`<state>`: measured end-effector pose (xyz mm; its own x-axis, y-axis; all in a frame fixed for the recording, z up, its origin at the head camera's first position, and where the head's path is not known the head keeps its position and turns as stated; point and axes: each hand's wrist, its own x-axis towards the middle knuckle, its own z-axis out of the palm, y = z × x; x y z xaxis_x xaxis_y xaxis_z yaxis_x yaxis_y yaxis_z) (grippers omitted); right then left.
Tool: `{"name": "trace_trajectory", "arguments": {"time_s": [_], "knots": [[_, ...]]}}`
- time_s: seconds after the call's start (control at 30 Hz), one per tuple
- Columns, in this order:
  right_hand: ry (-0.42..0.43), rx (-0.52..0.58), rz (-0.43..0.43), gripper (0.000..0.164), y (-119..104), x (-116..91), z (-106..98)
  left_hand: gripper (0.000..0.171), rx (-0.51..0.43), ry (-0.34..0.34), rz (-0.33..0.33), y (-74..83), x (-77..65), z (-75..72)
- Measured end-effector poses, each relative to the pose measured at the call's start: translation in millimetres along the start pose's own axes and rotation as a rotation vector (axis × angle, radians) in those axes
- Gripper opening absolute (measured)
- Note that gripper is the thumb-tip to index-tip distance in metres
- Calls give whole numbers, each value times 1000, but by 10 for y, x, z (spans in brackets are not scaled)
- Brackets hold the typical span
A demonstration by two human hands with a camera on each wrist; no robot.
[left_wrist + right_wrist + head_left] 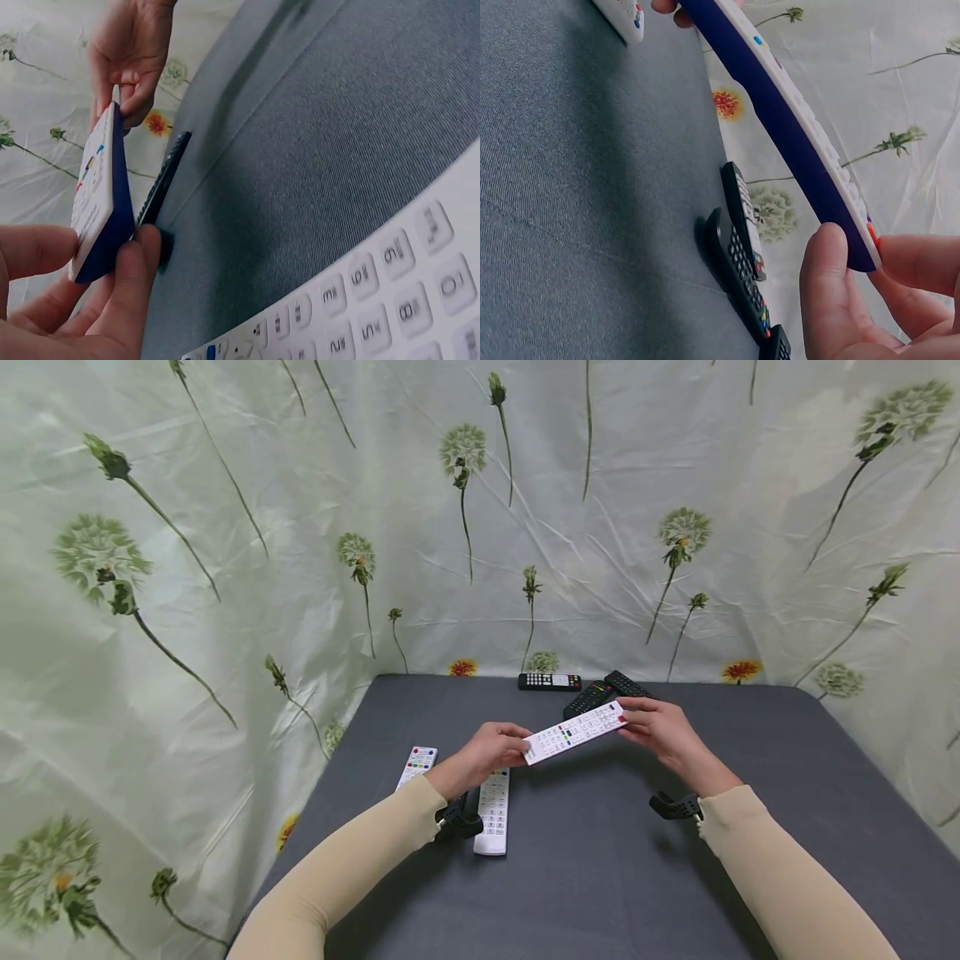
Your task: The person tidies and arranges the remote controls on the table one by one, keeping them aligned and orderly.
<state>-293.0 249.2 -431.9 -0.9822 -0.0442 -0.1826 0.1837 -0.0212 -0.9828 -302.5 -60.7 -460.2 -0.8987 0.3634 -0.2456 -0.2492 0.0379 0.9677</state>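
Blue underside, wrist views only, of a white remote, ends in the pinch of left fingers and right fingers

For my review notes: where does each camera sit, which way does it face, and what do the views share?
Head: worn on the head, facing forward and down over the gray table; both sleeves, the left hand and the right hand show.
Left wrist: looks along the white remote; left hand close, right hand beyond.
Right wrist: looks along the remote's blue underside; right hand close, a bit of the left hand at the top edge.
Shared: both wrist views show the remote and flowered cloth.
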Motion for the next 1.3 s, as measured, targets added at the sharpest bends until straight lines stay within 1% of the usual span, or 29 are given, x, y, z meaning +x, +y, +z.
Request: {"name": "trace_trajectory", "arguments": {"time_s": [0.17, 0.27, 0.37, 0.47, 0.6, 0.67, 0.83, 0.93, 1.1, 1.3], "knots": [[-19, -22, -4, 49, 28, 24, 27, 23, 139, -54, 12, 8, -34, 22], [-33, -35, -9, 49, 43, 39, 46, 22, 201, -77, 2, 6, -43, 42], [-44, -44, -16, 47, 71, 71, 92, 21, 234, -83, -23, 7, -42, 77], [-46, -55, -25, 45, 116, 105, 161, 20, 247, -90, -44, 14, -22, 126], [-39, -77, -21, 39, 176, 137, 279, 22, 212, -114, -36, 31, 27, 199], [-50, -87, -17, 38, 198, 145, 343, 22, 179, -120, -31, 33, 54, 229], [-78, -91, -12, 38, 222, 157, 483, 23, 126, -91, -34, 37, 99, 269], [-89, -107, -9, 37, 224, 173, 553, 24, 109, -63, -44, 38, 130, 255], [-112, -134, 5, 36, 243, 216, 677, 26, 77, -14, -33, 51, 172, 193], [-127, -146, 31, 31, 341, 268, 799, 25, 53, 41, -18, 38, 224, 96]]}}
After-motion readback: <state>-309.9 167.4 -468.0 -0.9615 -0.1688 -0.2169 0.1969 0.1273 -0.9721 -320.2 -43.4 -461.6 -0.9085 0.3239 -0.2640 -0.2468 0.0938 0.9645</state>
